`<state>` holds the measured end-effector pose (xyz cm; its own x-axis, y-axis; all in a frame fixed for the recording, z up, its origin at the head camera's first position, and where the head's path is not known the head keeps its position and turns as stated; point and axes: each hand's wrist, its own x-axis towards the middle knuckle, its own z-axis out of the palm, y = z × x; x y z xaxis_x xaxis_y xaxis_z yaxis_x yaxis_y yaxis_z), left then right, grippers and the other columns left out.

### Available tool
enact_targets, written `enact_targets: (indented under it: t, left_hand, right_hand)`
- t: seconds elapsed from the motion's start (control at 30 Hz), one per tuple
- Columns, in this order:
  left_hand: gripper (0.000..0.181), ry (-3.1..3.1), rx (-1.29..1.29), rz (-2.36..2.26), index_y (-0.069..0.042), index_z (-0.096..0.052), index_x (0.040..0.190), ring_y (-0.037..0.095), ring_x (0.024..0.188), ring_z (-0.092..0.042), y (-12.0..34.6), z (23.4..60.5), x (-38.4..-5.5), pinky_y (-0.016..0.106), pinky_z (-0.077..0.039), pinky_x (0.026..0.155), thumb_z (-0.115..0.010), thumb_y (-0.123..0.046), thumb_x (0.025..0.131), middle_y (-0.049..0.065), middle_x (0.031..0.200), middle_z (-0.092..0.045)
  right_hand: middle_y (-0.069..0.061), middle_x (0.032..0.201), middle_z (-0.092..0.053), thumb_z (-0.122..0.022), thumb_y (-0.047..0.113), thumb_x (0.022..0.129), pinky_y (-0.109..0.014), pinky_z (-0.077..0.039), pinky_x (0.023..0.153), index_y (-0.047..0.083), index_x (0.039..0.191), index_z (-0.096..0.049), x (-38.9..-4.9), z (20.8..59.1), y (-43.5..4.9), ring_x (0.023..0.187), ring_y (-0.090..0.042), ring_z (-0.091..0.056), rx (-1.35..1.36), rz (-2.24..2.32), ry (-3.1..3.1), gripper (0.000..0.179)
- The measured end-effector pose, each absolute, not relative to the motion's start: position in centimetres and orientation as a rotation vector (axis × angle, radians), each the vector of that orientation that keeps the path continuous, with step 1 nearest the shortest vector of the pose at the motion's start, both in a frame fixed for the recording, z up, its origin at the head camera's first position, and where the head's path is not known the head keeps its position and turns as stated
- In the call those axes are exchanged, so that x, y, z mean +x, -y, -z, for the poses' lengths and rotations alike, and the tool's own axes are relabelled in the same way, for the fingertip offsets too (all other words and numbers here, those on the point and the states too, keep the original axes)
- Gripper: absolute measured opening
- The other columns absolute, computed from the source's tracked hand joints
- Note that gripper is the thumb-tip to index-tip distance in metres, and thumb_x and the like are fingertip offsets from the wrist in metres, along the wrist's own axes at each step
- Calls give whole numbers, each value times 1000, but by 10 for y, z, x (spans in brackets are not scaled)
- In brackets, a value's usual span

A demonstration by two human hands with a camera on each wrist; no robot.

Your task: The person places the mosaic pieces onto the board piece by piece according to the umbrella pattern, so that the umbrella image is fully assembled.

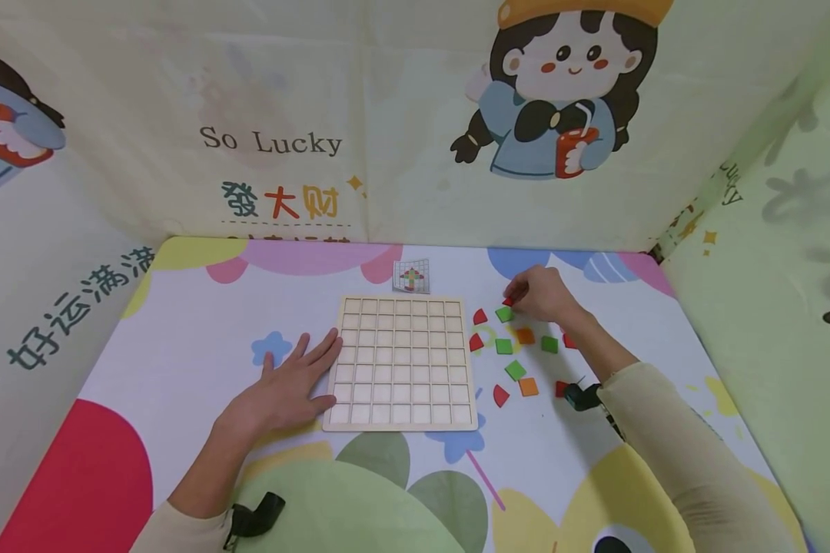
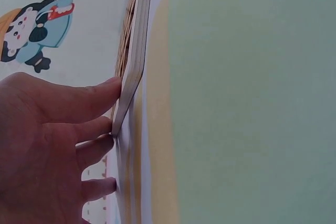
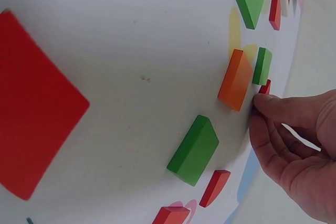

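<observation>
A square wooden grid board (image 1: 403,428) with rows of shallow cells lies on the table. My left hand (image 1: 283,392) rests at its left side, fingers spread, thumb and fingertips touching the edge; the left wrist view shows the thumb (image 2: 79,100) against the board's rim (image 2: 137,51). Beyond the board's right side, my right hand (image 1: 542,295) pinches a red piece (image 1: 508,302) between thumb and fingers, low over the table. Most of that piece is hidden by the fingertips. A green square (image 1: 503,314) lies just beside it.
Right of the board lie several flat pieces: red quarter-circles (image 1: 501,395), green squares (image 1: 515,370) and orange squares (image 1: 529,386). A small printed pattern card (image 1: 411,276) lies behind the board. Printed cloth walls (image 1: 415,200) stand around the table.
</observation>
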<state>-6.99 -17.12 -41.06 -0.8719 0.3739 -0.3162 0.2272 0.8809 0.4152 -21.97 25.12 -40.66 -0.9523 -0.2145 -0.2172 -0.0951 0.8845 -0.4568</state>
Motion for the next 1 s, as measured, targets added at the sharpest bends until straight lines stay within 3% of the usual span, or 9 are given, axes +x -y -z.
enact_targets:
  t: [0.57, 1.0]
  left_hand:
    - [87, -2632, 462, -536, -14, -19, 168, 48, 160, -7, 173, 407, -71, 89, -4, 110, -68, -33, 98, 3, 177, -11]
    - [89, -2631, 463, -542, -14, -19, 168, 48, 160, -7, 173, 408, -70, 88, -3, 110, -70, -34, 97, 2, 177, -11]
  right_hand:
    - [-18, 114, -73, -74, 9, 95, -45, -60, 92, 2, 120, -74, -224, 393, -247, 103, -32, -66, -163, 730, -2768, 26]
    - [-15, 108, -76, -77, 9, 93, -40, -61, 87, 2, 116, -77, -214, 386, -220, 97, -30, -70, -248, 816, -2734, 24]
